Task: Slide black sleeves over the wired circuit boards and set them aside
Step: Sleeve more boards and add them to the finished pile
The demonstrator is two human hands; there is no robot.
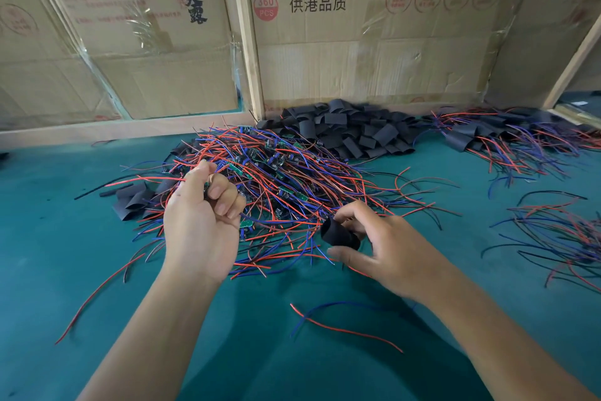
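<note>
Both hands pinch: left hand (201, 221) curled on a thin-wired circuit board (207, 187), right hand (374, 244) on a matte tubular black sleeve (340, 234).

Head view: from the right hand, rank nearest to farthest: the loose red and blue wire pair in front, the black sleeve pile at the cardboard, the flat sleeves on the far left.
From the right hand:
1. Loose red and blue wire pair, just below it, toward the person.
2. Black sleeve pile, behind it, against the cardboard.
3. Flat sleeves, far left, beyond the left hand.
</note>
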